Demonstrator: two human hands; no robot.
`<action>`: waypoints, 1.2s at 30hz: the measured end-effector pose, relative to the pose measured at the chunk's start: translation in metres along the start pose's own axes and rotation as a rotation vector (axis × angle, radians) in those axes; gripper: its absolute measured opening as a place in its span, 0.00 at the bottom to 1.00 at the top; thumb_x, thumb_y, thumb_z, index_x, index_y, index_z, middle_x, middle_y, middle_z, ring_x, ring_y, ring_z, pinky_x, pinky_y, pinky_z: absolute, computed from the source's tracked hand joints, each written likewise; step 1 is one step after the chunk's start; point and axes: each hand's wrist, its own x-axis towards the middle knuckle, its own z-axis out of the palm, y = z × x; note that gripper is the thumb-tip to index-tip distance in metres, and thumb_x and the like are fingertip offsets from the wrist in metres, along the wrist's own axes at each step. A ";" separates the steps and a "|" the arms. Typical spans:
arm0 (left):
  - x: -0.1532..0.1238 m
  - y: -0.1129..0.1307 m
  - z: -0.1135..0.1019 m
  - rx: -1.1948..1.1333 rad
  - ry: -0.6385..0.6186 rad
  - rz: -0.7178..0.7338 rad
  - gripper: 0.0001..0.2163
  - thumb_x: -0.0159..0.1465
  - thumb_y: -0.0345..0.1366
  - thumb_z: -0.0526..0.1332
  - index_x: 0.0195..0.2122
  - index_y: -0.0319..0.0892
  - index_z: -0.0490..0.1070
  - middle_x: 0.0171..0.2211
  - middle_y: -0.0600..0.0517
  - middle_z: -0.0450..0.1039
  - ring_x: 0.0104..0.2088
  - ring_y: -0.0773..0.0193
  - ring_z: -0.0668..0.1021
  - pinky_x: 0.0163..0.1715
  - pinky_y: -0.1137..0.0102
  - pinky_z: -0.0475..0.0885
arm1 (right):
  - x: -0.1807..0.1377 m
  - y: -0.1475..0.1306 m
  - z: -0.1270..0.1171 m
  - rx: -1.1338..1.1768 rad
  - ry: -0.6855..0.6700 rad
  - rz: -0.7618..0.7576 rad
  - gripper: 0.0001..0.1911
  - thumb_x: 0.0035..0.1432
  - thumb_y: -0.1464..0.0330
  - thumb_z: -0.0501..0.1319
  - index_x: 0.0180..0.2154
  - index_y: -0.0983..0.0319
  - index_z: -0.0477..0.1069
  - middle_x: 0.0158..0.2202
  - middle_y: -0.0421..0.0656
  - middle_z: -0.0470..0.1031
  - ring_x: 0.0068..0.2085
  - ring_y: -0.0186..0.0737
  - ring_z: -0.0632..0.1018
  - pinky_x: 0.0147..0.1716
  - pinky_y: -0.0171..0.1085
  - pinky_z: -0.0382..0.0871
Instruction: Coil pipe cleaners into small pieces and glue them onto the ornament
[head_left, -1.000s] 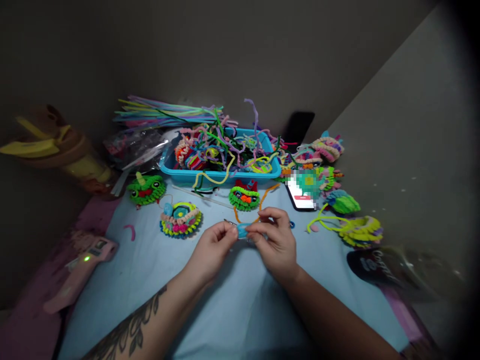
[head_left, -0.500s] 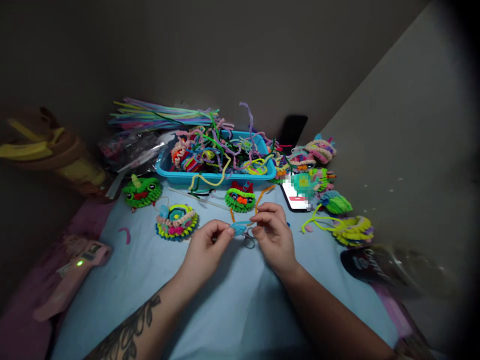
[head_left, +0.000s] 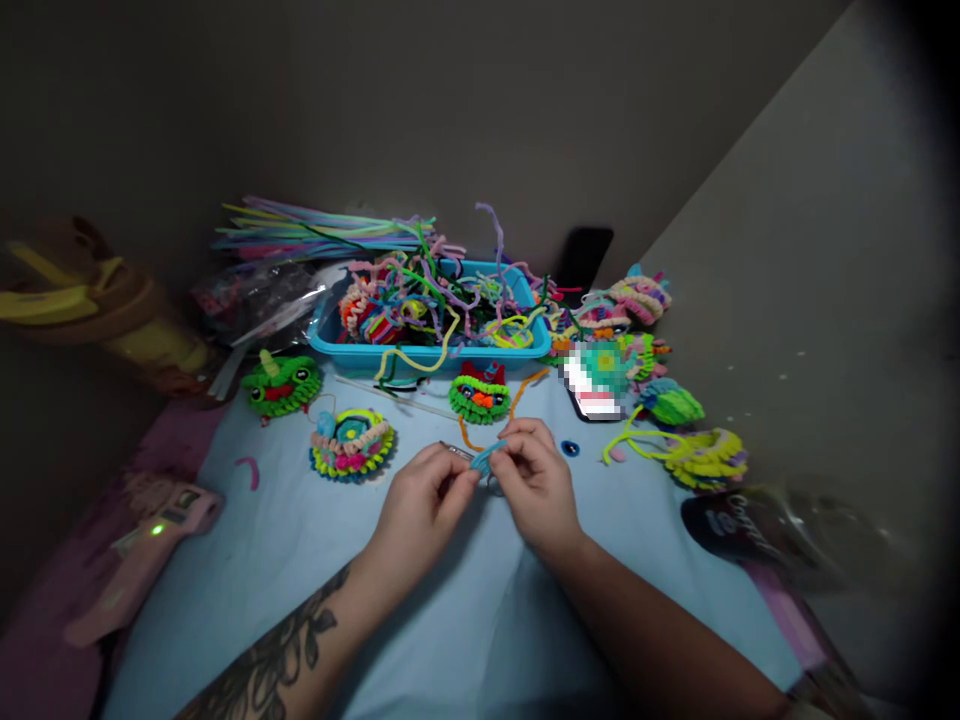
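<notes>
Left hand and right hand: both pinching blue fuzzy piece over middle of desk. Scissors partly hidden by hands. Blue tray near far edge of desk: heaped with tangled multicolored strands, yellow one draped over front rim. Clear plastic bag near far left corner: contents unclear.
</notes>
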 end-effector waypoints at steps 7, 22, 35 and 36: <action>0.004 -0.004 -0.002 -0.006 0.023 -0.055 0.10 0.62 0.35 0.56 0.24 0.40 0.67 0.23 0.55 0.64 0.26 0.67 0.68 0.27 0.73 0.60 | 0.007 0.006 0.000 0.244 -0.113 0.159 0.07 0.53 0.66 0.62 0.35 0.60 0.72 0.37 0.43 0.70 0.33 0.36 0.73 0.26 0.32 0.67; 0.004 -0.001 -0.007 0.013 0.004 0.017 0.08 0.59 0.30 0.57 0.22 0.40 0.67 0.23 0.55 0.64 0.26 0.67 0.68 0.26 0.73 0.60 | 0.013 0.008 -0.008 0.040 -0.154 0.035 0.06 0.54 0.71 0.61 0.25 0.61 0.72 0.26 0.40 0.72 0.31 0.36 0.73 0.28 0.33 0.65; 0.007 -0.003 -0.012 -0.092 -0.002 -0.068 0.08 0.58 0.33 0.57 0.22 0.40 0.68 0.23 0.54 0.66 0.26 0.67 0.69 0.27 0.73 0.61 | 0.017 0.009 -0.012 0.120 -0.238 0.071 0.04 0.53 0.70 0.62 0.29 0.60 0.77 0.30 0.42 0.73 0.31 0.36 0.74 0.25 0.33 0.66; 0.007 -0.003 -0.013 -0.093 0.006 -0.076 0.08 0.59 0.33 0.58 0.22 0.40 0.68 0.23 0.54 0.65 0.26 0.67 0.69 0.26 0.73 0.61 | 0.016 0.009 -0.012 0.141 -0.241 0.101 0.04 0.53 0.70 0.63 0.30 0.60 0.77 0.31 0.42 0.73 0.30 0.35 0.74 0.22 0.32 0.66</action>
